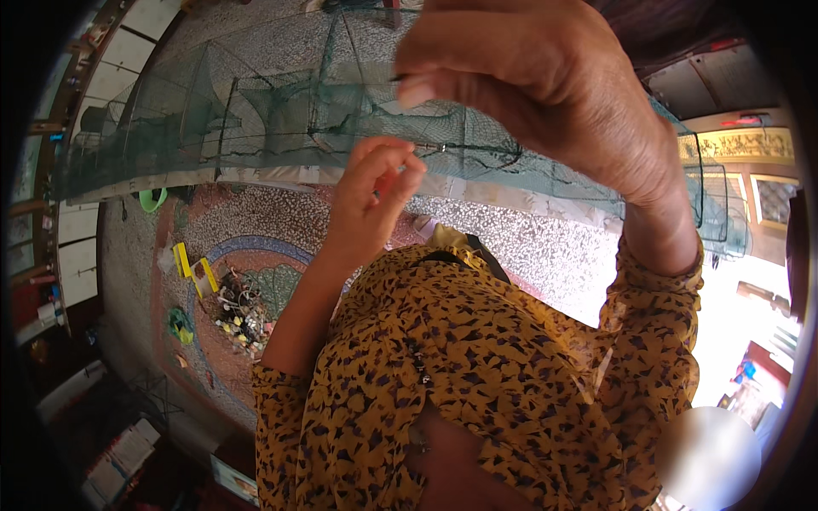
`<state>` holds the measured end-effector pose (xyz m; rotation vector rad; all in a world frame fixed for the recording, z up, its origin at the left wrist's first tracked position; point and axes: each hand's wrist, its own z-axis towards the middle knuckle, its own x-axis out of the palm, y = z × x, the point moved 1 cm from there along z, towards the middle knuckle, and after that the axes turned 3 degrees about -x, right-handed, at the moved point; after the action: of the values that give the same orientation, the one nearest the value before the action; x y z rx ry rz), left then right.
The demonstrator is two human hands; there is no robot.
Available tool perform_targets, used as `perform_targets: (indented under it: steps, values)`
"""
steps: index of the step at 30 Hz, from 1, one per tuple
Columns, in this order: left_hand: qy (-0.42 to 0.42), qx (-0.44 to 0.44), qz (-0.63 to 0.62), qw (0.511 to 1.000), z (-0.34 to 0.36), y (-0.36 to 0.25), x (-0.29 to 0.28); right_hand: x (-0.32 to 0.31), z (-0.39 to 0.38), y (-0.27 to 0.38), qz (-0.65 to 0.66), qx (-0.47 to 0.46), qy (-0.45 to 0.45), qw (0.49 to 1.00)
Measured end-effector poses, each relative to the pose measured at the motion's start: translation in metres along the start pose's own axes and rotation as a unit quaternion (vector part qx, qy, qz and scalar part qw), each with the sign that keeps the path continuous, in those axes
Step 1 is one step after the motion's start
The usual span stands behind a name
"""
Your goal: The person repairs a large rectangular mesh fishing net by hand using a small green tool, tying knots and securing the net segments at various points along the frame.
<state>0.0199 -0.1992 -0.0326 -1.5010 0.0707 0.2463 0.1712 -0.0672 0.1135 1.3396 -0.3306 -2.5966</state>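
A long green mesh net point(281, 111), stretched over dark thin frames like a fish trap, runs across the view in front of me. My left hand point(368, 192) is at its near side, thumb and forefinger pinched together. A small shiny piece point(433, 147) shows by those fingertips, in line with a dark cord point(477, 152) along the mesh. My right hand point(537, 94) is raised close to the camera, above the net, thumb and fingers pressed together. A tiny dark bit shows at its fingertips; what either hand pinches is too small to name.
On the patterned terrazzo floor at the left lie yellow strips point(203, 274), a heap of small mixed items point(243, 313) and a green bag-like thing point(179, 326). A light green basin point(152, 199) is near the net. Cabinets point(81, 268) line the left side; bright light falls at the right.
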Motion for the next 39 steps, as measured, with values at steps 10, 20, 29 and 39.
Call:
perform_targets:
  steps: [10,20,29,39]
  values:
    - [-0.162,-0.071,-0.222,0.959,-0.013,0.009,0.025,0.003,-0.040,-0.102,0.175,0.266,-0.001,0.948]
    - [-0.264,-0.070,-0.402,0.874,-0.018,0.023,0.039,0.067,-0.047,-0.109,0.124,-0.083,0.191,0.970]
    - [-0.285,-0.075,-0.384,0.875,-0.017,0.021,0.041,0.094,-0.047,-0.115,0.124,-0.104,0.226,0.961]
    - [-0.275,-0.055,-0.395,0.875,-0.019,0.020,0.042,0.105,-0.045,-0.106,0.219,-0.129,0.251,0.934]
